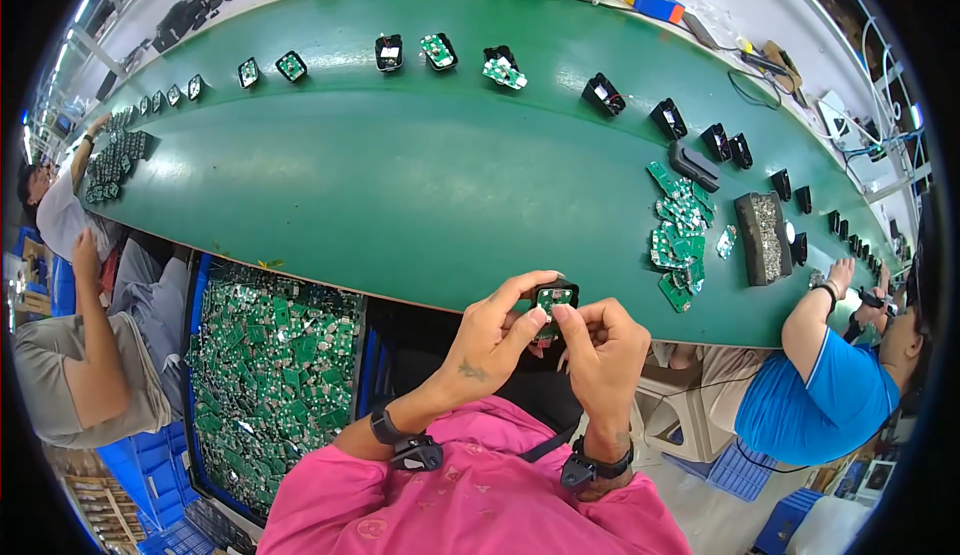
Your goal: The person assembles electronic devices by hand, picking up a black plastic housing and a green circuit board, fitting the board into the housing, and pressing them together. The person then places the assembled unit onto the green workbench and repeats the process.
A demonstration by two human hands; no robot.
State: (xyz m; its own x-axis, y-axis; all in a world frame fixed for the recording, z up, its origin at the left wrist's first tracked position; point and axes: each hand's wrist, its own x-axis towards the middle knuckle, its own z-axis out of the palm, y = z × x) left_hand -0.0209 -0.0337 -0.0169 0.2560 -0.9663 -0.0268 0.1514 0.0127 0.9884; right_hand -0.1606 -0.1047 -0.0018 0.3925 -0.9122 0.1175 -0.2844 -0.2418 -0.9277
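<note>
Just off the near edge of the green bench, both my hands hold a small black plastic housing (569,288) with a green circuit board (552,299) in its open face. My left hand (493,329) wraps the housing from the left, its thumb on the board's edge. With its thumb and fingers closed, my right hand (606,343) grips the board's lower right side. Something small and reddish shows below the board, too small to make out. Whether the board sits fully inside the housing I cannot tell.
A pile of loose circuit boards (682,235) lies right on the bench (330,195), beside a dark box of small metal parts (765,240). Several black housings (603,95) line the far side. A blue crate (275,375) full of boards stands left. People sit on both sides.
</note>
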